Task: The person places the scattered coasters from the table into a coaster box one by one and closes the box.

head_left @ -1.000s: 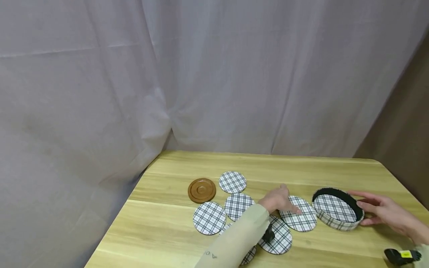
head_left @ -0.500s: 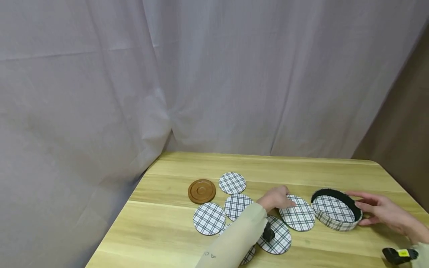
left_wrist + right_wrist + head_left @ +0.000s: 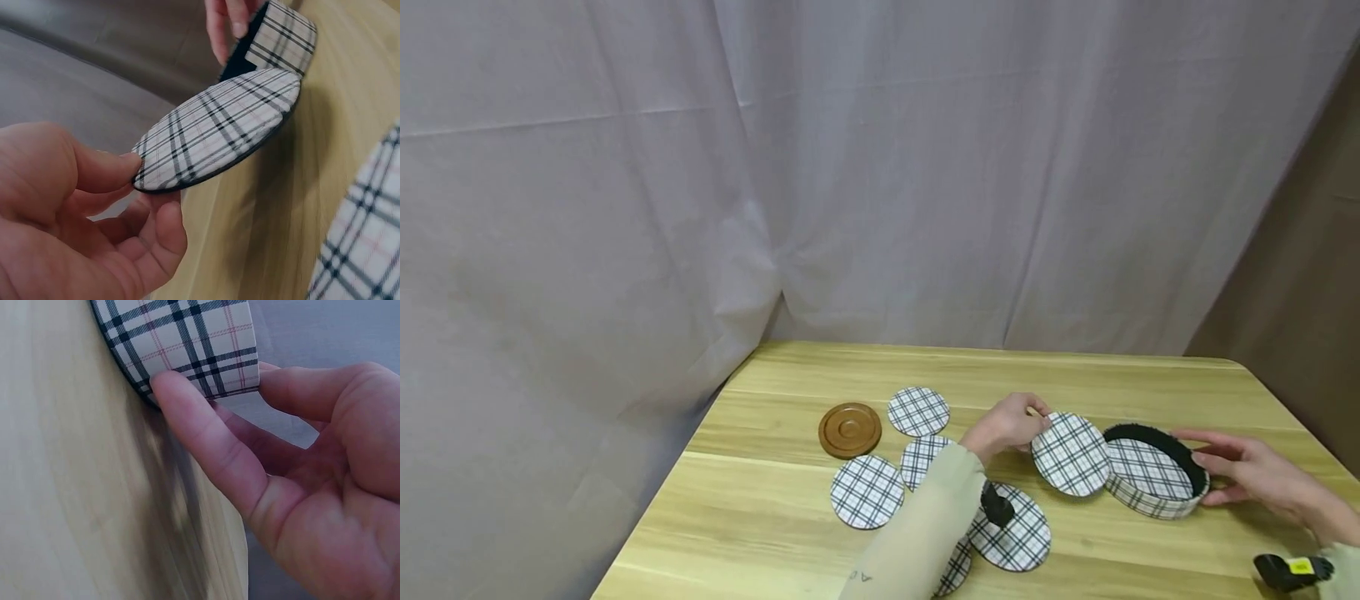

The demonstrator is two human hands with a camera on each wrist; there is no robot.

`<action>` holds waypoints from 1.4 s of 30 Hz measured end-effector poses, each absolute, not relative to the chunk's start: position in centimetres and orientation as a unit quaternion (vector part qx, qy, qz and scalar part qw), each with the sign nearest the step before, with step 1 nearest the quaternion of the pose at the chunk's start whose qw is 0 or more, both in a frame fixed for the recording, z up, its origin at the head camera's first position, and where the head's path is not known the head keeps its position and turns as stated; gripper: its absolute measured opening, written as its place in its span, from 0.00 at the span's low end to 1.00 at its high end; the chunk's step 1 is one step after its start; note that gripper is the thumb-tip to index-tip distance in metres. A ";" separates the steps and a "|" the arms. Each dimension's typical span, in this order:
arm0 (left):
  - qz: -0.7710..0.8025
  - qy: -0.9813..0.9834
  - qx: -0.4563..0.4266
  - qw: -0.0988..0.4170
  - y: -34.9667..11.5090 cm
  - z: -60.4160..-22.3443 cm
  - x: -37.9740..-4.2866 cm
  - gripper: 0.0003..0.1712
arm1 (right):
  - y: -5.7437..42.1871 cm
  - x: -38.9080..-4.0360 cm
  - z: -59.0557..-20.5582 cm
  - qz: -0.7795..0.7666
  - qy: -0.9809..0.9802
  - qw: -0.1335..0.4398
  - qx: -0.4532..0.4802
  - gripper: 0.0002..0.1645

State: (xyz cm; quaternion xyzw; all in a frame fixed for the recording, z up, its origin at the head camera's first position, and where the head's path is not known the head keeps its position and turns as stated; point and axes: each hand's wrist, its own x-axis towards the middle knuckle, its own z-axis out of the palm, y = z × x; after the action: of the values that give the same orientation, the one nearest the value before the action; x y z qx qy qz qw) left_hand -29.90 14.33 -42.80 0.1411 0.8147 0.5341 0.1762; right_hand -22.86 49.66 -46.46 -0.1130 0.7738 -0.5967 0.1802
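Note:
My left hand pinches the edge of a round plaid coaster between thumb and fingers. In the left wrist view that coaster is tilted and raised off the table, its far edge close to a round plaid box. My right hand grips the right wall of this open box, which has a black inner lining and a plaid disc showing in its bottom. The right wrist view has the fingers against the box's outer wall and rim.
Several more plaid coasters lie on the wooden table, among them one at the back, one at the left and one in front. A brown round wooden piece lies at the left. My left sleeve covers some coasters.
My left hand has picked the coaster up from the table by its left edge and raised it toward the box. The right hand stays on the box.

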 end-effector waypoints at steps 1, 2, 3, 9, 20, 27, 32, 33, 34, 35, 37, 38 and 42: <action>0.547 0.806 0.139 0.178 14.3 -42.7 -30.0 0.02 | 49.6 -22.9 -46.5 -0.596 0.774 0.179 -0.114 0.28; 0.556 0.799 0.139 0.179 14.3 -42.7 -30.0 0.02 | 49.5 -23.0 -46.5 -0.596 0.775 0.178 -0.114 0.28; 0.566 0.793 0.136 0.182 14.3 -42.6 -30.1 0.02 | 49.5 -23.0 -46.4 -0.597 0.774 0.178 -0.115 0.28; 0.583 0.786 0.126 0.165 14.4 -42.4 -30.1 0.03 | 49.4 -23.3 -46.3 -0.594 0.776 0.174 -0.121 0.29; 0.635 0.753 0.105 0.136 15.9 -42.1 -29.9 0.03 | 49.1 -23.0 -46.5 -0.577 0.794 0.169 -0.093 0.27; 0.658 0.734 0.097 0.139 17.8 -42.6 -29.3 0.03 | 49.4 -22.8 -46.7 -0.575 0.796 0.170 -0.086 0.28; 0.670 0.720 0.079 0.164 19.2 -43.4 -28.8 0.05 | 49.8 -22.7 -46.8 -0.583 0.786 0.178 -0.104 0.30; 0.674 0.716 0.076 0.167 19.4 -43.5 -28.7 0.05 | 49.8 -22.7 -46.8 -0.583 0.786 0.179 -0.105 0.30; 0.677 0.712 0.074 0.169 19.7 -43.6 -28.6 0.05 | 49.8 -22.6 -46.7 -0.583 0.785 0.181 -0.106 0.30; 0.681 0.708 0.075 0.170 19.9 -43.7 -28.6 0.05 | 49.8 -22.6 -46.7 -0.582 0.785 0.183 -0.103 0.30; 0.685 0.705 0.075 0.169 20.3 -43.8 -28.5 0.05 | 49.7 -22.7 -46.7 -0.581 0.787 0.186 -0.097 0.29; 0.685 0.705 0.075 0.167 20.5 -43.8 -28.4 0.05 | 49.7 -22.7 -46.6 -0.580 0.788 0.186 -0.095 0.29; 0.672 0.716 0.079 0.170 21.3 -43.8 -28.1 0.06 | 49.7 -22.9 -46.6 -0.572 0.796 0.180 -0.085 0.29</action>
State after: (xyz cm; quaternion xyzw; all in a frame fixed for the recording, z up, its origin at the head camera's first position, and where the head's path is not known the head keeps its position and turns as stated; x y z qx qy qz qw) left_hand -28.09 21.31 -43.77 0.0794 0.7164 0.6720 0.1699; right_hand -22.87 49.65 -46.65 -0.0852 0.7957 -0.5719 0.1804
